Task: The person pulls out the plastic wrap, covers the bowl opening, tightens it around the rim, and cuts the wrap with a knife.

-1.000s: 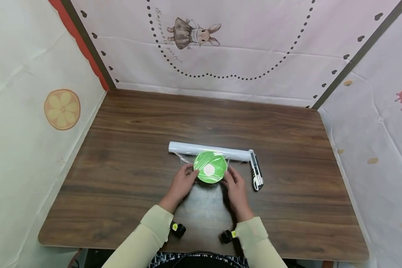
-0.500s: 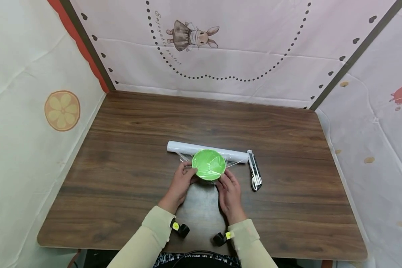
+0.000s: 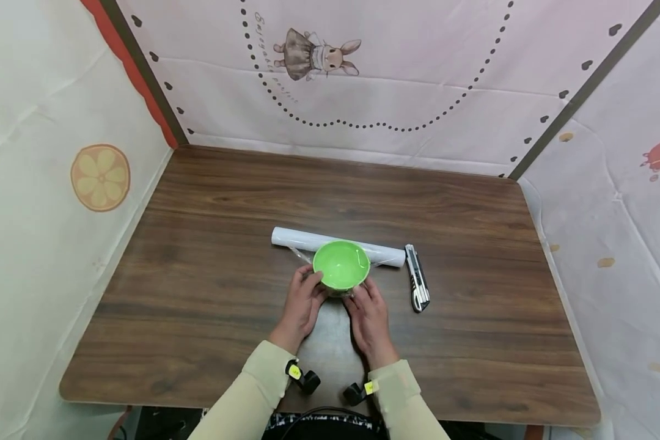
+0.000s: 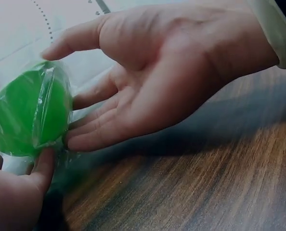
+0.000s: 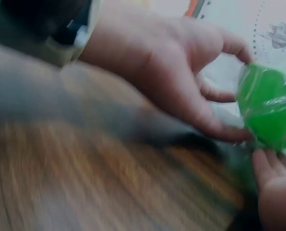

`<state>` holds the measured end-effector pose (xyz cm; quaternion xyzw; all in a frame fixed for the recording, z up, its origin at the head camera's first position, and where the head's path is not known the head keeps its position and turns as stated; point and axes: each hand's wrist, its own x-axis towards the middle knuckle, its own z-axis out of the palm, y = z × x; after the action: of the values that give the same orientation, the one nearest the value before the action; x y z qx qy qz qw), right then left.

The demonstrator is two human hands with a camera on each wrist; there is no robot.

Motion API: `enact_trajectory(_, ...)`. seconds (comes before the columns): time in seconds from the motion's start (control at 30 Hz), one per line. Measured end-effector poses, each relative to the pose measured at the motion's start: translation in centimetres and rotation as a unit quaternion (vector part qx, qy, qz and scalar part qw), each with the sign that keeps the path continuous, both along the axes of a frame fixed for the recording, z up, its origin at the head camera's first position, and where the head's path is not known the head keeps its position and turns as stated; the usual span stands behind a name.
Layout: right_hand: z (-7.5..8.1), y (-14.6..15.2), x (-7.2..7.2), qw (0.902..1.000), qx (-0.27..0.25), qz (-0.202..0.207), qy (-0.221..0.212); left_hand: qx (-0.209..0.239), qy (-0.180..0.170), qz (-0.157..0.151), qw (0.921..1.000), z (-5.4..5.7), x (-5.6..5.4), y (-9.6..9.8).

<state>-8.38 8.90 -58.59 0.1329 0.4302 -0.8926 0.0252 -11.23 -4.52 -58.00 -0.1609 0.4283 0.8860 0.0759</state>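
A small green bowl is tipped slightly toward the person at the middle of the table. Clear cling film is wrapped over it, wrinkled and shiny in both wrist views. My left hand grips the bowl's left side, thumb at the rim and fingers spread along the wall below. On the opposite side my right hand holds it the same way, thumb at the rim and fingers lower against the film. Loose film ends stick out left and right behind the bowl. Its underside is hidden.
Right behind the bowl lies a long white roll of film. A utility knife lies at its right end, pointing toward the person. Printed cloth walls border the wooden table at the back and sides.
The bowl has turned from showing its flat base with a white round mark to showing its film-covered opening. Both hands have shifted slightly inward and under it.
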Motion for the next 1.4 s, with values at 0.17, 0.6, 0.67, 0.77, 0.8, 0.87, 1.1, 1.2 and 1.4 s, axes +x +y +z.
enact_trajectory(0.17,-0.4,0.2,0.5,0.9983,0.049,0.011,0.030,0.018,0.008,-0.032,0.9993,-0.2,0.1,-0.4)
enact_trajectory(0.6,-1.5,0.2,0.9,0.9986,0.028,0.004,0.044,0.020,0.032,-0.093,0.9950,-1.0,0.7,-1.0)
enact_trajectory(0.67,-1.4,0.3,1.0,0.9992,-0.001,0.013,0.038,0.014,0.035,-0.106,0.9936,-1.1,0.7,-1.2)
enact_trajectory(0.77,-1.0,0.4,0.9,0.9994,0.014,0.020,0.025,-0.013,0.032,-0.127,0.9913,-1.2,0.6,-1.6)
enact_trajectory(0.8,-0.9,0.4,0.9,0.9992,0.029,0.020,0.018,-0.030,0.027,-0.134,0.9901,-1.2,0.5,-1.8)
enact_trajectory(0.87,-0.7,0.5,0.7,0.9983,0.054,0.023,0.003,-0.067,0.018,-0.151,0.9860,-1.1,0.3,-2.2)
enact_trajectory(1.1,-0.2,1.1,0.6,0.9946,0.086,0.041,-0.040,-0.234,0.035,-0.204,0.9498,0.0,-0.6,-3.6)
enact_trajectory(1.2,0.0,1.5,0.5,0.9878,0.139,0.048,-0.050,-0.316,0.044,-0.210,0.9240,0.2,-0.7,-4.3)
enact_trajectory(1.4,0.4,2.2,0.3,0.9615,0.261,0.080,-0.036,-0.294,0.025,-0.226,0.9284,-0.3,-0.5,-5.0)
